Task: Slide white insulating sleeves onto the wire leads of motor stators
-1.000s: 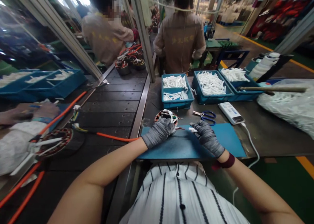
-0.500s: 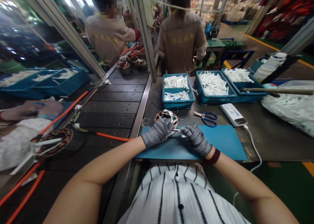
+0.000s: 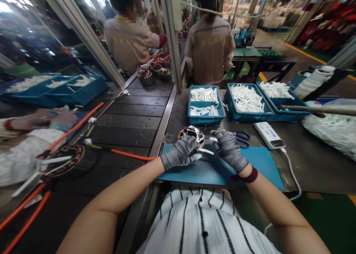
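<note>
Two gloved hands over a blue mat. Right hand: fingers curled nearly closed, short white piece pinched at the tips. Left hand: fingers partly bent, thumb apart; white tube projects at its 3 o'clock, grip on it cannot be told. Wound coil ring at left hand's 1 o'clock, partly hidden. Blue-handled scissors at right hand's 2 o'clock; white device beyond. Two-part blue tray at ring's 1 o'clock, on dark counter.
</note>
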